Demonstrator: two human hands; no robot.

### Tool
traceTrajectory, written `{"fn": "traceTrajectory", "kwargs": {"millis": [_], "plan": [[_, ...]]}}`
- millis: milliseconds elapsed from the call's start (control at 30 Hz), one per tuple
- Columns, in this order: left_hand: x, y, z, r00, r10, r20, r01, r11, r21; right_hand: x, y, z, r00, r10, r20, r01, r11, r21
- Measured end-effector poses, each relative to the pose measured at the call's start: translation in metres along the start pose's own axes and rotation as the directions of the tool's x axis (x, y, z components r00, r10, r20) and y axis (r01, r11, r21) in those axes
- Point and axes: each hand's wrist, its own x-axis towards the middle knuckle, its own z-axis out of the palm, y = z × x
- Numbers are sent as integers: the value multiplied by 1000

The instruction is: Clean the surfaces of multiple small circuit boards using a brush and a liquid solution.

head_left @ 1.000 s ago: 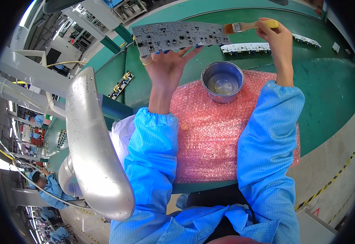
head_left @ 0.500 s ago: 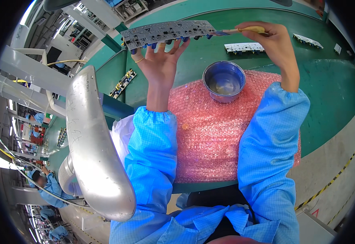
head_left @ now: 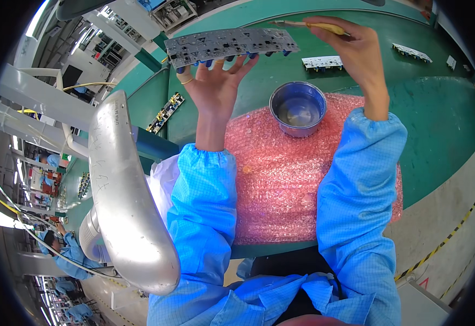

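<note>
Held up flat on the spread fingertips of the left hand (head_left: 215, 89): a long, thin circuit board (head_left: 229, 43), grey and stiff, dotted with small dark holes and tiny parts. Propped from below, fingers wide apart and capped in little blue covers, not closed around it. Long side lying left to right, the left end a bit nearer and lower, the right end a bit higher. Pinched tight in the right hand (head_left: 357, 46): a brush (head_left: 308, 25) with a thin yellow handle, thumb and fingers pressed together on it. Pointed left, its pale tip toward the board's right end; hard to tell whether touching. Below the hands, a small round metal bowl (head_left: 298, 108), shiny and bluish, a little clear liquid in the bottom. Set on a pink sheet of bubble wrap (head_left: 292, 179), bumpy and soft. Under that, a smooth green table (head_left: 444, 119). Two more small boards (head_left: 323, 62) lying farther back on the green top, well apart from the bowl. Both arms in loose light-blue sleeves (head_left: 205, 206) with gathered cuffs. On the left, a fat, bent silver pipe (head_left: 120, 201), smooth and shiny. Far left, a big workshop with grey beams and other people in blue coats (head_left: 71, 252).
</note>
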Motion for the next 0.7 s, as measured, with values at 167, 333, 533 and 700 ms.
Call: {"fn": "traceTrajectory", "kwargs": {"millis": [167,333,533,700], "plan": [[1,-1,-3,999,45,-23,-43,998,52,-1,-6,4,978,112,177,-94,990,-103],[1,-4,-2,997,16,-77,-17,1000,-13,-1,-13,5,998,23,60,-24,1000,14],[-3,-11,3,999,-28,33,26,998,53,0,-15,15,991,6,136,-3,1000,-22],[0,-7,-2,997,-4,-72,8,999,51,0,-30,6,986,-63,157,56,997,49]]}}
